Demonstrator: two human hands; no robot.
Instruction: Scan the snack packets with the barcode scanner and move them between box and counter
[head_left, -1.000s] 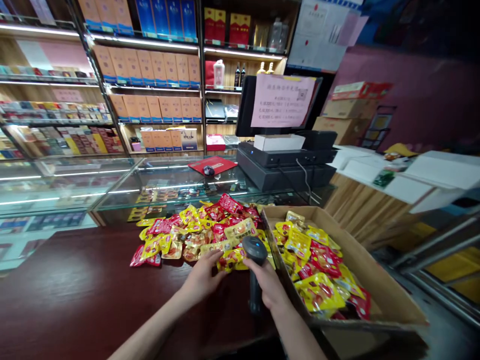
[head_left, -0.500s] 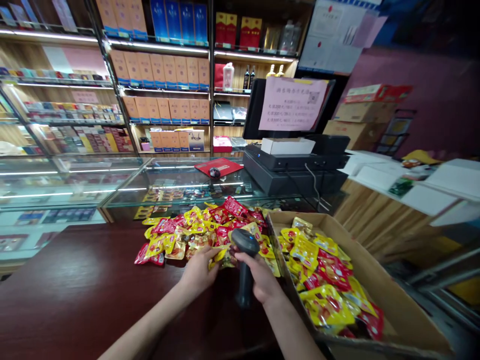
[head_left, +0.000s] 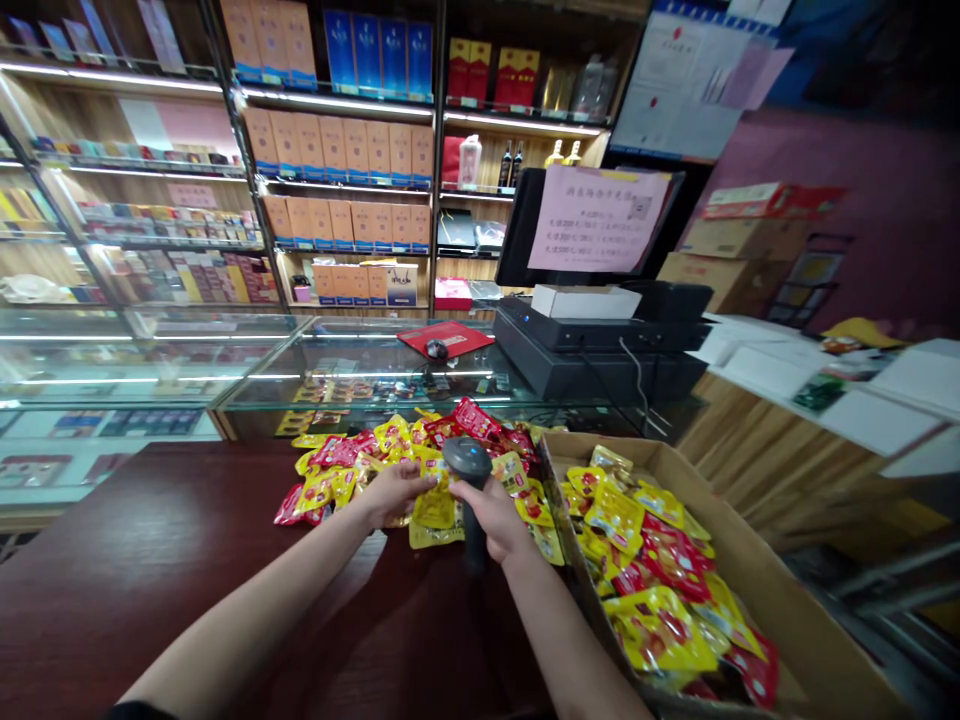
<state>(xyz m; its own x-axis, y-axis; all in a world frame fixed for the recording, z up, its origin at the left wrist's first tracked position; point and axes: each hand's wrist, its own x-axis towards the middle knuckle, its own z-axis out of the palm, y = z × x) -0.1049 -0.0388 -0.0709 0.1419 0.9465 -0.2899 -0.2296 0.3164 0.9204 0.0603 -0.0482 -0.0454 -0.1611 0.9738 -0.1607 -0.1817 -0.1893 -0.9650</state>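
I have the right hand (head_left: pixel 489 518) wrapped firmly around the grip of a black handheld barcode scanner (head_left: pixel 466 465), its round head tipped up. Just beside it, the left hand (head_left: pixel 394 490) reaches out with its fingers loosely extended above a yellow foil snack packet (head_left: pixel 433 508); I cannot tell whether it pinches anything. The heap of red and yellow foil packets (head_left: pixel 352 465) lies along the far edge of the dark red worktop (head_left: pixel 150 580), next to a shallow cardboard box (head_left: pixel 780 570) filled with similar packets. I'd keep the left fingers clear of the scanner's head.
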